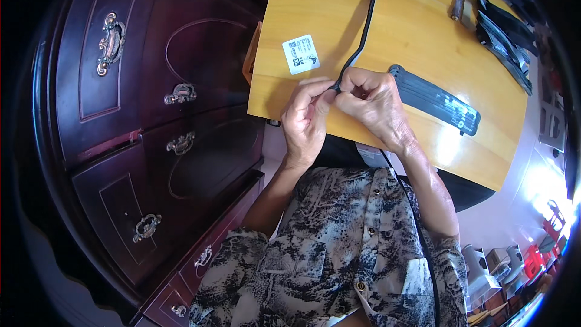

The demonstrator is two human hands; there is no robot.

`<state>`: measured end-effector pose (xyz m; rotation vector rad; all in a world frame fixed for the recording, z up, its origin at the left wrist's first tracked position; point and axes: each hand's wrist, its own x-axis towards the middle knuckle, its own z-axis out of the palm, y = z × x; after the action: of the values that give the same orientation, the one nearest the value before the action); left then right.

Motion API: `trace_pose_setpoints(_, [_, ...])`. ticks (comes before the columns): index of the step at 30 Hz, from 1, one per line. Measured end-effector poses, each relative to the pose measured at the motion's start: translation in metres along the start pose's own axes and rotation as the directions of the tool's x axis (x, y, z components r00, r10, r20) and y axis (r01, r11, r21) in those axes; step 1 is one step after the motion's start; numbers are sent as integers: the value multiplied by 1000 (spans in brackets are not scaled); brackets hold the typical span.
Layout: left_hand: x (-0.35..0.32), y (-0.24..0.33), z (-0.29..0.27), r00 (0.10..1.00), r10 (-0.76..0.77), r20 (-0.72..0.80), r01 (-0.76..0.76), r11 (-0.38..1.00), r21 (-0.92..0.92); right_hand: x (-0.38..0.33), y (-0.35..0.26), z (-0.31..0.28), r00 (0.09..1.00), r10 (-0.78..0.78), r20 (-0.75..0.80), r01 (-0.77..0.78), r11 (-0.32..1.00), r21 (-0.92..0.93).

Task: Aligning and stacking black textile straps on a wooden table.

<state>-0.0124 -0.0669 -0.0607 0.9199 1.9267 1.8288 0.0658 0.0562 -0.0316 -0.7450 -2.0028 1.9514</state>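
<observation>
Your left hand (305, 118) and right hand (372, 104) are both pinched shut on the near end of that thin black strip (358, 42), which runs away across the yellow table (417, 18). Black strip bundle (436, 100) sits just right.

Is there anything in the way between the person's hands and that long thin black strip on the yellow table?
Nothing visible. The left hand and the right hand already pinch the near end of the long thin black strip at the edge of the yellow wooden table. The small white label card lies apart, to the left.
</observation>
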Motion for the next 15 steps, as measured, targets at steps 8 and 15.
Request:
trace_pose_setpoints(8, [-2,1,-7,923,-369,106,361,739,-569,14,-8,-19,874,300,382,-435,834,340])
trace_pose_setpoints(15, [4,13,-5,999,-21,42,6,947,320,17,-17,-15,955,96,280,-104,994,15])
